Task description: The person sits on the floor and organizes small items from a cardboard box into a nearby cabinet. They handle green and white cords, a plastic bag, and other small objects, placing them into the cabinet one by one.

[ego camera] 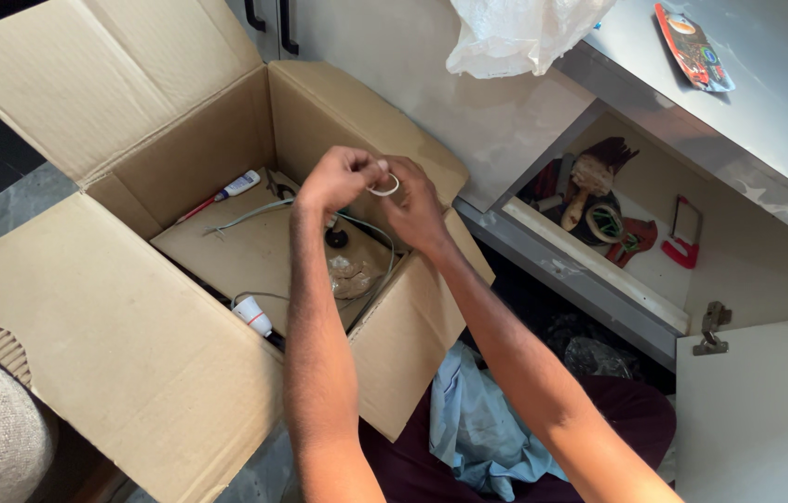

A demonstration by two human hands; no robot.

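Both hands met above the open box [226, 261]. Left hand [338, 177] and right hand [417, 210] each pinched the white ring [384, 186], stretched between their grips.

Item count: two hands, left hand [343, 177] and right hand [417, 210]; one white ring [383, 186]; one open cardboard box [114, 326]; one red-handled screwdriver [219, 196]; one white lamp holder [252, 317]; one white plastic bag [515, 33]; one flat printed packet [693, 48] on the counter [766, 102].
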